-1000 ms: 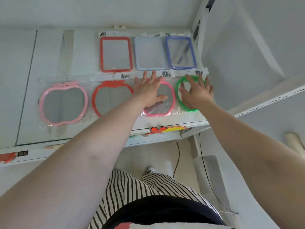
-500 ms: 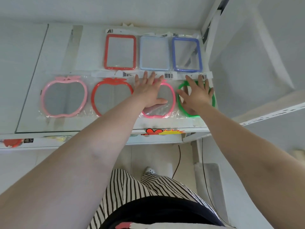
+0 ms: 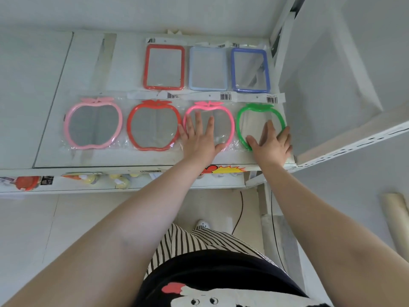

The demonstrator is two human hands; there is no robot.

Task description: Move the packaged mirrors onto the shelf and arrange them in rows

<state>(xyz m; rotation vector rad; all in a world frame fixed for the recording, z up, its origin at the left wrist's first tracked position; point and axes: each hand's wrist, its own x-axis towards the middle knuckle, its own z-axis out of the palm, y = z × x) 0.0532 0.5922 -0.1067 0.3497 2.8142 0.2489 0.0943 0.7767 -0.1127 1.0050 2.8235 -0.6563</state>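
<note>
Two rows of packaged mirrors lie flat on the white shelf (image 3: 93, 52). The back row holds a red rectangular mirror (image 3: 164, 67), a light blue one (image 3: 208, 68) and a dark blue one (image 3: 250, 70). In the front row are apple-shaped mirrors: light pink (image 3: 93, 126), red (image 3: 152, 126), hot pink (image 3: 221, 120) and green (image 3: 254, 122). My left hand (image 3: 200, 140) rests flat, fingers spread, on the hot pink mirror's near part. My right hand (image 3: 271, 144) lies flat on the green mirror's near right part. Neither hand grips anything.
The shelf's right upright (image 3: 281, 25) stands beside the dark blue mirror. A lower shelf (image 3: 93, 185) holds small yellow and red items. A black cable (image 3: 240, 209) runs down to the floor, and a pale roll (image 3: 396, 213) lies at the right.
Both hands have slid toward me, from the far parts of the hot pink and green mirrors to their near parts. The view has tilted so the shelf sits lower.
</note>
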